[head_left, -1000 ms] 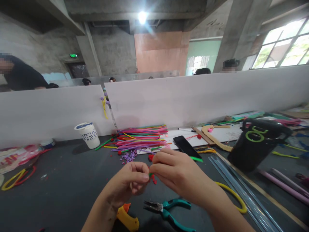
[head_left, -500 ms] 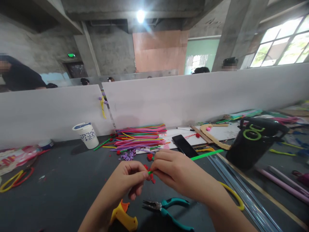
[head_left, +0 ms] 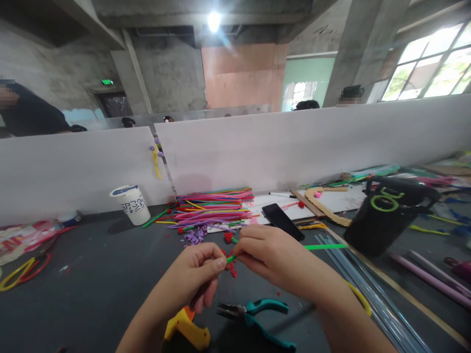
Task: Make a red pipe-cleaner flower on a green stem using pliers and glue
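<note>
Both hands meet over the middle of the dark table, pinching a green pipe cleaner whose long tail sticks out past my right wrist. My left hand grips its short end between thumb and forefinger. Close beside it, my right hand pinches the same stem, with its fingertips partly hidden. A red fuzzy flower head shows just beyond the right fingers, and red pipe cleaner bits are seen behind the fingertips. Below the hands lie teal-handled pliers, jaws apart, and a yellow glue gun, partly covered by my left arm.
A bundle of coloured pipe cleaners lies behind the hands, near purple snippets and a phone. A white cup and scissors are left. A black bottle and clear rods are right.
The green tail has swung to lie more level and reaches farther right. A little more green stem shows between the fingertips. My left hand's lower fingers have shifted slightly down.
</note>
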Available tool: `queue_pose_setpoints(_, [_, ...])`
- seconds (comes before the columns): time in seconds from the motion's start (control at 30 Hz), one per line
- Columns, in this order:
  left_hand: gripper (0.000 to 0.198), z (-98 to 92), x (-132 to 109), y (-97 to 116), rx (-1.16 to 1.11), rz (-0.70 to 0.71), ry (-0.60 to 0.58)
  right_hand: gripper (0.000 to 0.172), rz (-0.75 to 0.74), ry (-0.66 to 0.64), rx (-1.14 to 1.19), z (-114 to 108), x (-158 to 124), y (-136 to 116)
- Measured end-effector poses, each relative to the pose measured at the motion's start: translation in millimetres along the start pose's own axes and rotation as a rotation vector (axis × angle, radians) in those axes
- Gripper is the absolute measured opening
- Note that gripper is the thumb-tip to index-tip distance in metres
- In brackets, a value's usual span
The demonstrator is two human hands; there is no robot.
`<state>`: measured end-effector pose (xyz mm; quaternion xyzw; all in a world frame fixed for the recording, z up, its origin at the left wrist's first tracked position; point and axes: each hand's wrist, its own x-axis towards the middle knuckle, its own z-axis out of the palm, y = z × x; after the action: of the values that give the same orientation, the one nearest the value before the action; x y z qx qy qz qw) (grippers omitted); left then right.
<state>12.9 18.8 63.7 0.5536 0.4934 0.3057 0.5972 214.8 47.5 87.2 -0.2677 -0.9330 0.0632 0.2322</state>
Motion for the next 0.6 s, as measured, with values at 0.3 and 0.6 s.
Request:
queue_pose_setpoints(0.3, [0.009,0.6,10,0,-0.368,0.078,0.034,0.015,-0.093,0.070,-0.012,0,4,-5])
queue_pose_setpoints(0.6, [0.023,4.0,10,-2,-0.602,0.017,-0.101,0.013,-0.157,0.253,0.099,2,6,-4])
